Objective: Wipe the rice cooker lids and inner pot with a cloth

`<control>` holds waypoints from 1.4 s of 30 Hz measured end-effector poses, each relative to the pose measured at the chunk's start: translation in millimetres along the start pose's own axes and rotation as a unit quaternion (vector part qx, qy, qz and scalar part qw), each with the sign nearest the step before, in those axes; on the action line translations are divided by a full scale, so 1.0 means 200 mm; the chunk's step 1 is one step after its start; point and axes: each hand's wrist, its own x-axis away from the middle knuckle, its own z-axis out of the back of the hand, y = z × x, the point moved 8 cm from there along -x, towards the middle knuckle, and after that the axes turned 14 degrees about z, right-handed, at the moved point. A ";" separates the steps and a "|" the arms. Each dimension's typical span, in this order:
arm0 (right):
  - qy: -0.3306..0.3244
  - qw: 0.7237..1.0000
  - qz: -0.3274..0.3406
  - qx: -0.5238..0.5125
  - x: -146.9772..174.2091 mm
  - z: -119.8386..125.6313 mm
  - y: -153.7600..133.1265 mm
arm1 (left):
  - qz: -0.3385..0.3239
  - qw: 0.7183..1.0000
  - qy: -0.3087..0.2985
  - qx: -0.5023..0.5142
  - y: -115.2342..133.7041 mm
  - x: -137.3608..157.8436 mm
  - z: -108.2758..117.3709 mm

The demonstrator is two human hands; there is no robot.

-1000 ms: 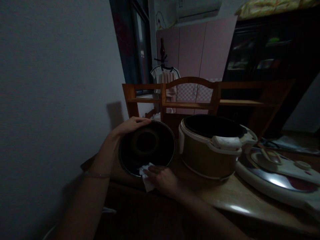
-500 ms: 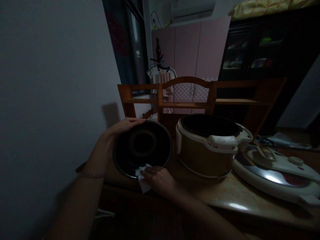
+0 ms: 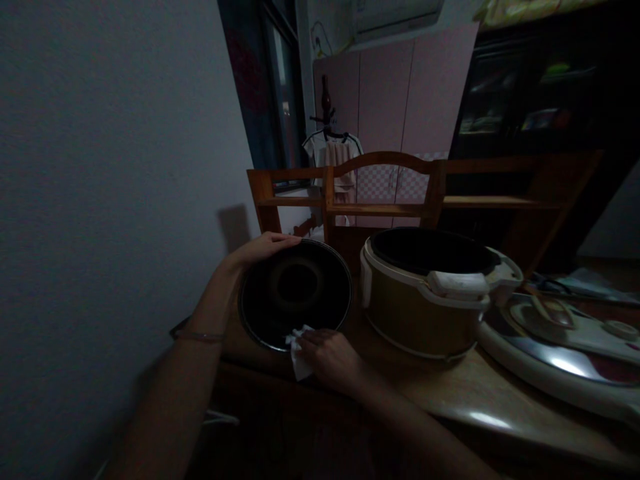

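Observation:
A round black inner pot (image 3: 296, 283) is tipped on its side on the table, its dark opening turned toward me. My left hand (image 3: 263, 249) holds it by the upper left rim, fingers laid along the edge. At the lower rim, my right hand (image 3: 330, 357) is closed on a crumpled white tissue (image 3: 301, 363), which it presses against the pot's edge. To the right stands a gold and white pressure cooker body (image 3: 420, 317) with a dark interior. Its white and silver lid (image 3: 560, 360) lies farther right on the table.
The wooden table (image 3: 480, 393) has a raised wooden shelf (image 3: 385, 211) along its back. A wall (image 3: 150, 167) is close on my left. Beyond the shelf are a clothes rack with hanging clothes (image 3: 340, 163) and pink cabinets (image 3: 385, 100).
My view has turned slightly left, so the whole scene sits farther right. Both hands keep about the same places on the pot's rim, the tissue still in the right one.

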 end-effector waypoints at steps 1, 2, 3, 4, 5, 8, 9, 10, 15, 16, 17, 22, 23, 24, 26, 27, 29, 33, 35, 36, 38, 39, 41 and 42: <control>-0.002 1.000 -0.001 0.002 0.01 0.00 0.00 | -0.002 1.000 -0.001 -0.009 0.01 0.01 -0.01; -0.004 1.000 -0.003 0.005 0.02 0.00 0.01 | -0.007 1.000 0.001 -0.019 0.02 0.01 -0.02; -0.008 1.000 -0.004 0.009 0.03 0.00 0.01 | -0.013 0.999 0.006 -0.030 0.03 0.02 -0.03; -0.012 1.000 -0.004 0.013 0.05 0.00 0.02 | -0.020 0.999 0.011 -0.041 0.04 0.02 -0.04; -0.016 1.000 -0.002 0.017 0.06 0.01 0.02 | -0.027 0.998 0.016 -0.051 0.05 0.03 -0.05; -0.023 1.000 0.000 0.020 0.12 0.04 0.05 | -0.050 0.996 0.020 -0.077 0.07 0.02 -0.09; -0.022 1.000 0.002 0.020 0.14 0.06 0.06 | -0.059 0.994 0.020 -0.085 0.08 0.02 -0.09; -0.019 1.000 0.007 0.020 0.16 0.08 0.07 | -0.067 0.993 0.020 -0.092 0.09 0.02 -0.10; 0.010 0.997 0.000 0.076 0.25 0.09 0.12 | -0.077 0.992 -0.007 -0.095 0.10 0.03 -0.13; 0.003 0.996 -0.016 0.088 0.26 0.08 0.13 | -0.078 0.993 -0.017 -0.089 0.11 0.04 -0.14; -0.012 0.995 -0.033 0.096 0.26 0.05 0.14 | -0.081 0.993 -0.026 -0.084 0.11 0.05 -0.15; -0.094 0.987 -0.086 0.094 0.21 -0.02 0.13 | -0.082 0.992 -0.044 -0.080 0.13 0.06 -0.19; -0.094 0.987 -0.089 0.096 0.20 -0.02 0.12 | -0.082 0.992 -0.041 -0.085 0.14 0.06 -0.19; -0.089 0.987 -0.088 0.100 0.19 -0.01 0.12 | -0.082 0.992 -0.037 -0.090 0.14 0.06 -0.19; -0.072 0.988 -0.074 0.111 0.18 0.02 0.10 | -0.082 0.991 -0.033 -0.097 0.15 0.05 -0.18; -0.061 0.989 -0.064 0.118 0.19 0.04 0.09 | -0.079 0.991 -0.034 -0.097 0.15 0.04 -0.18; -0.045 0.989 -0.045 0.134 0.19 0.06 0.08 | -0.071 0.992 -0.044 -0.096 0.15 0.03 -0.19; -0.033 0.986 -0.023 0.161 0.20 0.09 0.06 | -0.066 0.992 -0.056 -0.094 0.15 0.02 -0.20; -0.029 0.985 -0.023 0.167 0.20 0.10 0.06 | -0.074 0.991 -0.048 -0.098 0.15 0.02 -0.19; -0.027 0.985 -0.026 0.168 0.20 0.10 0.06 | -0.079 0.991 -0.045 -0.099 0.16 0.02 -0.19; -0.023 0.986 -0.035 0.163 0.20 0.10 0.06 | -0.084 0.991 -0.044 -0.099 0.16 0.02 -0.19; -0.016 0.987 -0.038 0.157 0.20 0.10 0.06 | -0.084 0.991 -0.044 -0.097 0.16 0.02 -0.19; -0.006 0.989 -0.041 0.139 0.20 0.11 0.07 | -0.082 0.991 -0.044 -0.094 0.16 0.01 -0.19; -0.008 0.991 -0.045 0.125 0.20 0.10 0.08 | -0.080 0.992 -0.042 -0.093 0.16 0.01 -0.19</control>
